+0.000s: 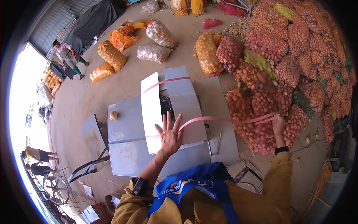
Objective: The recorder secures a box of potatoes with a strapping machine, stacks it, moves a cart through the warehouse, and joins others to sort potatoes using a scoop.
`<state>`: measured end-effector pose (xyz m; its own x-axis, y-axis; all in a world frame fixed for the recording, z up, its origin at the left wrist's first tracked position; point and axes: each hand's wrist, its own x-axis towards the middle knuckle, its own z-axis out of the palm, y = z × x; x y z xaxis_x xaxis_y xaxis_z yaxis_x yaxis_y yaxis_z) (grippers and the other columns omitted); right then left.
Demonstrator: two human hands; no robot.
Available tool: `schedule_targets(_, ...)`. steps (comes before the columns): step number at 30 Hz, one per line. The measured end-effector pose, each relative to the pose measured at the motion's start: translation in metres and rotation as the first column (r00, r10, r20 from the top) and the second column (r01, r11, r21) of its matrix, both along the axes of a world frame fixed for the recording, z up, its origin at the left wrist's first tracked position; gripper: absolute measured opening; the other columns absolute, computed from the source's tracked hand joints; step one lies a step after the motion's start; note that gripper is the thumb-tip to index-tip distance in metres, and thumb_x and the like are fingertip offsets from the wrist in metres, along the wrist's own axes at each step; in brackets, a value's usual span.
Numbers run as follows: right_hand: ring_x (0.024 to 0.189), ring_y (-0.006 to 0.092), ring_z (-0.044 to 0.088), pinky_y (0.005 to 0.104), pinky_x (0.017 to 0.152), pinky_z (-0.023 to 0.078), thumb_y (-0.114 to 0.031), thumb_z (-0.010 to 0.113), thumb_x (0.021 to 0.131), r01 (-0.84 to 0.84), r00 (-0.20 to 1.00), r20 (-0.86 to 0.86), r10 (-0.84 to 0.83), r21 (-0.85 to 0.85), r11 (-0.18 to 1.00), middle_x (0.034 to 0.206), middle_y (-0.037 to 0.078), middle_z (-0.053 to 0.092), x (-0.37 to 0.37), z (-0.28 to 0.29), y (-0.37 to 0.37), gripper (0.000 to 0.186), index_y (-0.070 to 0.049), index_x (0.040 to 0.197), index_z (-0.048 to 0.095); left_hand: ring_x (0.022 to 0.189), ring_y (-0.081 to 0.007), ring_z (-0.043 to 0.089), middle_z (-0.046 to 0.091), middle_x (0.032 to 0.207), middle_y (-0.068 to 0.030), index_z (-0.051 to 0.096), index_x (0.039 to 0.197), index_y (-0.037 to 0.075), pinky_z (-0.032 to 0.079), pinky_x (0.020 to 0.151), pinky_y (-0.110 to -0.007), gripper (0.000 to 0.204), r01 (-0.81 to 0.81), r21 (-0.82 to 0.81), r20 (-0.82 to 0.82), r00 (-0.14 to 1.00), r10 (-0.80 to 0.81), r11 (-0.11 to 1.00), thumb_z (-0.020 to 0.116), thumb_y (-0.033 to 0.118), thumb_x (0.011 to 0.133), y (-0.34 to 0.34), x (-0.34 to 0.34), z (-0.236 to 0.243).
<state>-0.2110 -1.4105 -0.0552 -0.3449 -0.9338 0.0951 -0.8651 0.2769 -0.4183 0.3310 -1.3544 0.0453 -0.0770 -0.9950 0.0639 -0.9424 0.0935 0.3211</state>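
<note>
A pale carton lies on a grey metal-topped table, its long top flaps not quite meeting. Black plastic shows through the gap. My left hand presses flat on the near end of the flaps, fingers spread. One pink strap crosses the carton's far end. Another pink strap runs from beside my left hand out past the carton's right side. Its looped free end is gripped in my right hand, held out to the right with fingers closed.
A round tan potato rests on the table's left part. Heaped net sacks of produce fill the right side, close to my right arm. More filled sacks stand beyond the table. A person walks at far left. A spoked wheel stands lower left.
</note>
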Motion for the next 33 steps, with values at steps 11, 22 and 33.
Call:
schedule_targets(11, 0.072, 0.037, 0.065, 0.0467, 0.06, 0.051, -0.009, 0.051, 0.088, -0.397, 0.911, -0.019, 0.412, -0.316, 0.862, 0.072, 0.02, 0.062, 0.279, -0.028, 0.002, 0.017, -0.002, 0.077, 0.061, 0.143, -0.0439, 0.01, 0.011, 0.155, -0.0237, 0.034, 0.146, 0.022, 0.005, 0.102, -0.075, 0.049, 0.006, 0.02, 0.036, 0.999, -0.007, 1.0, 0.033, 0.039, 0.1, -0.01, -0.005, -0.001)
schedule_targets(22, 0.074, 0.0415, 0.064, 0.0484, 0.061, 0.05, -0.051, 0.042, 0.094, -0.224, 0.899, 0.322, 0.295, -0.241, 0.944, 0.077, 0.018, 0.067, 0.316, -0.1, -0.017, 0.051, -0.007, 0.092, 0.066, 0.143, -0.042, 0.01, 0.007, 0.156, -0.022, 0.027, 0.148, 0.028, 0.011, 0.098, -0.078, 0.059, 0.033, 0.066, 0.094, 0.995, -0.039, 0.997, 0.042, 0.049, 0.095, -0.006, -0.008, 0.009)
schedule_targets(33, 0.089, 0.034, 0.063, 0.0399, 0.073, 0.05, -0.013, 0.058, 0.087, -0.13, -0.016, 0.948, 0.317, -0.317, 0.94, 0.13, 0.022, 0.054, 0.26, -0.195, -0.027, 0.039, 0.0, 0.123, 0.057, 0.144, -0.0397, 0.012, 0.01, 0.156, -0.0196, 0.029, 0.148, 0.023, 0.012, 0.095, -0.081, 0.072, 0.025, 0.038, -0.024, 0.999, -0.024, 0.999, 0.054, 0.051, 0.087, 0.004, -0.004, 0.014)
